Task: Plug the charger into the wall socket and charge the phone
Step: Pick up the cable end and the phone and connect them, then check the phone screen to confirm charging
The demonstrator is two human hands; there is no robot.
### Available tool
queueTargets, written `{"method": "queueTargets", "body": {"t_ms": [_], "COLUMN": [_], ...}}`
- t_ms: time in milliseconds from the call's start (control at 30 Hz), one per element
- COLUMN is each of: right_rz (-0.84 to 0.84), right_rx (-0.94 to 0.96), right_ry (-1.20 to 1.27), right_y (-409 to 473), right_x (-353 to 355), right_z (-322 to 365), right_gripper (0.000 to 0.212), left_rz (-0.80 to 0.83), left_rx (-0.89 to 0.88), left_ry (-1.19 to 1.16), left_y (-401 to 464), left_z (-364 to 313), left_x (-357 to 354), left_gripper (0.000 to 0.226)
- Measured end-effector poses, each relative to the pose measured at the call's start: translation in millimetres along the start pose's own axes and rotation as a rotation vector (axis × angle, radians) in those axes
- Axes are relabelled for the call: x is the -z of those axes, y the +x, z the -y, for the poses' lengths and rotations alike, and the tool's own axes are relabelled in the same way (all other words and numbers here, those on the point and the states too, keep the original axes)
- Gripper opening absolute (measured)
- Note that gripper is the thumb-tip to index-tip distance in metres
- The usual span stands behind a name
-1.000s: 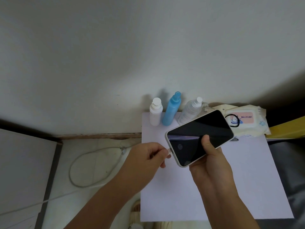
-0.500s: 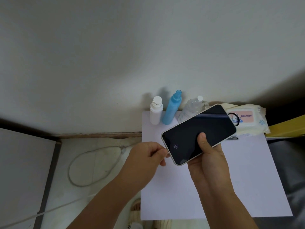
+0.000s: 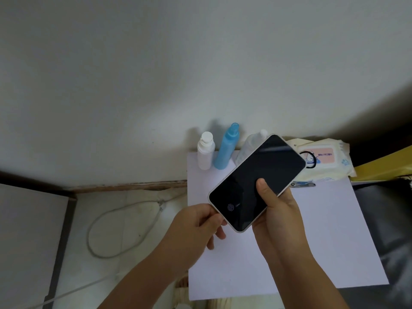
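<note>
Holding phone [image 3: 256,181] screen-up over tabletop [image 3: 334,230]: right hand [image 3: 278,210] grip wrapped around it; left hand [image 3: 196,226] grip pinched at its lower end, contents hidden.

Two bare forearms, seemingly no sleeves

Our right hand [image 3: 273,210] is raised in front of us, fingers wrapped from beneath and thumb laid across the top of what it grips. Our left hand [image 3: 196,228] sits just beside it, thumb and forefinger pinched together, remaining fingers curled loosely. Both forearms are bare.
</note>
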State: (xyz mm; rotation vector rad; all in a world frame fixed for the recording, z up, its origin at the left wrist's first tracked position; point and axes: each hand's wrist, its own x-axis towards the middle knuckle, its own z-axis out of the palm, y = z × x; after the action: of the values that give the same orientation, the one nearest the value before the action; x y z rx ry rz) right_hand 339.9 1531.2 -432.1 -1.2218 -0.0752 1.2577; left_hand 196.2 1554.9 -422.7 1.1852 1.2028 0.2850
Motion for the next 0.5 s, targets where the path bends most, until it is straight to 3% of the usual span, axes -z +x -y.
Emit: {"method": "queueTargets", "body": {"t_ms": [300,500], "right_rz": [0.015,-0.075], "right_rx": [-0.099,-0.134], "right_ry": [0.036,0.124], "right_y": [-4,-3], "right_x": [6,10], "right_z": [-6,-8], "right_gripper": [0.025,0.028], "left_rz": [0.071,0.065], "left_rx": [0.068,0.083], "left_ry": [-0.089,-0.149], "left_y": [-7,-10], "left_z": [6,12], "left_x": [8,3], "left_gripper": [0.014,0.014]}}
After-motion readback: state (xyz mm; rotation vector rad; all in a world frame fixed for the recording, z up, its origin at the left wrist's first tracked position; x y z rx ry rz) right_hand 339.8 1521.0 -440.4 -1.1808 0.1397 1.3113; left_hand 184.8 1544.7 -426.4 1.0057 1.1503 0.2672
